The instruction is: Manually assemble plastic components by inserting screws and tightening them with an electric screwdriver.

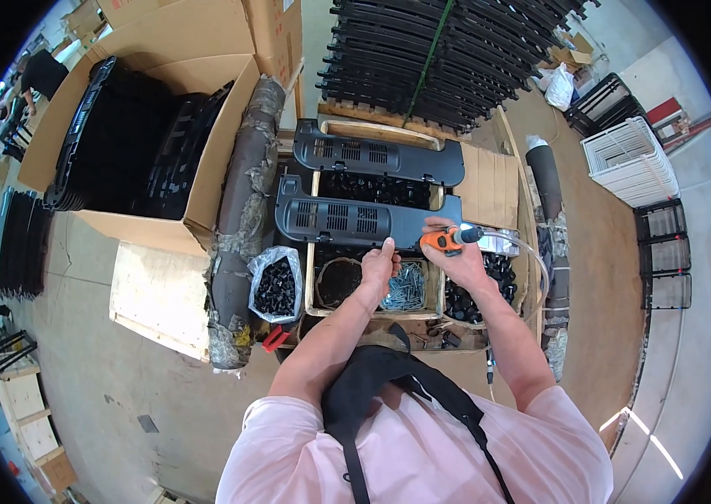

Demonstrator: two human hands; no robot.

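Two long black vented plastic panels lie across a wooden bench, the far panel [418, 161] behind the near panel [406, 220]. My left hand [376, 270] is closed at the near panel's front edge, thumb on top and fingers curled beneath. Any small part inside it is hidden. My right hand [463, 267] is wrapped round an orange and black power screwdriver [441, 243], held over the near panel's right end. A clear hose [532, 256] curves away to the right of it. Below my hands, a wooden compartment holds silvery screws [404, 287].
Black clips fill a plastic bag [276, 286] at left; more black parts [465, 304] sit at right. A worn padded roll [242, 218] separates the bench from a cardboard box [196, 210] of black panels. Stacked black frames [423, 63] stand behind. Red-handled tool [275, 338] at the front.
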